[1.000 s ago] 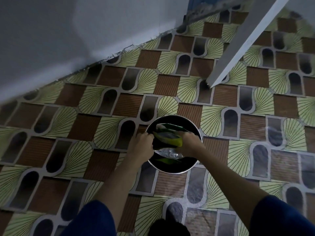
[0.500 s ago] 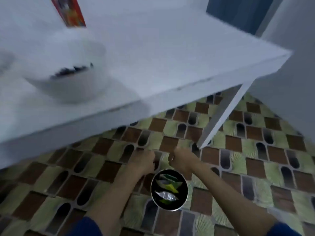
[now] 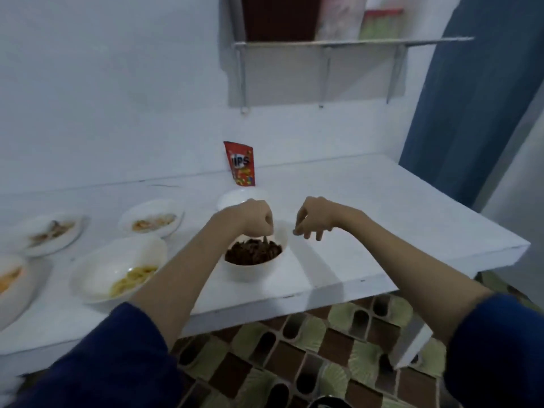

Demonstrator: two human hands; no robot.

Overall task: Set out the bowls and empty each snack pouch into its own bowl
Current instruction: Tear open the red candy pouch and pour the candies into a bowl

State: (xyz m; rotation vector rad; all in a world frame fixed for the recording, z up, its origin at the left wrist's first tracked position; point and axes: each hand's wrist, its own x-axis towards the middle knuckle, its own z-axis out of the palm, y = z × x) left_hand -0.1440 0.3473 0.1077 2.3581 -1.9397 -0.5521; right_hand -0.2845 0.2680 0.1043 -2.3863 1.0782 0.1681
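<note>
Upright red snack pouch (image 3: 240, 164) beyond both empty hands, upper centre; left hand (image 3: 255, 217) fisted, nearer; right hand (image 3: 313, 217) loosely curled.

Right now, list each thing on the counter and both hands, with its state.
Red pouch: upright against the wall, untouched.
Bowl behind hands: looks empty.
Bowl with dark snack: filled.
Bowl with yellow strips: partly filled.
Left hand: curled, holding nothing visible.
Right hand: loosely curled, empty.
</note>
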